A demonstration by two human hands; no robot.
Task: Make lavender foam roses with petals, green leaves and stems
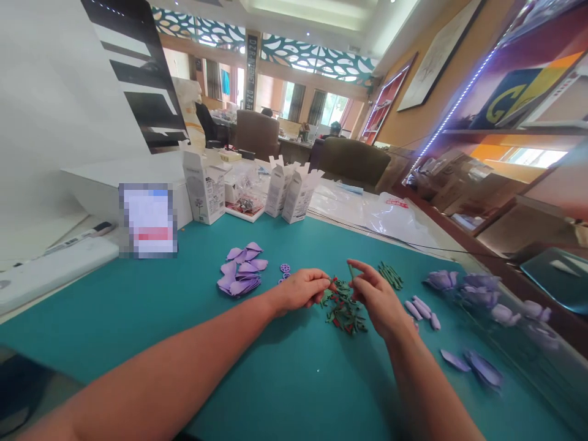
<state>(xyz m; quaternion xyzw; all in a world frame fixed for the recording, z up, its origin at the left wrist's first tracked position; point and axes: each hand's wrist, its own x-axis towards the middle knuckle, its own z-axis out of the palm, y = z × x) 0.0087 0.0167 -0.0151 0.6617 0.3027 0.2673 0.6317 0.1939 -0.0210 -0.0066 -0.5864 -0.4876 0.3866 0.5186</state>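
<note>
My left hand (301, 289) is closed, thumb and finger pinched on a small green piece with a red bit (332, 282). My right hand (374, 300) grips a thin green stick (351, 269), which stands nearly upright between thumb and index finger. Under and between both hands lies a heap of small green leafy pieces (353, 318) with red bits among them. More green sticks (390, 275) lie in a bundle just beyond my right hand. Small purple wheel-shaped parts (285, 268) sit beyond my left wrist, partly hidden by it.
Purple petals (241, 285) are piled on the green mat (184, 294) at left. To the right lie pale purple buds (421, 308), loose petals (484, 370) and purple flowers (480, 288). White boxes (204, 190) and a blurred-out screen (149, 217) stand at the back.
</note>
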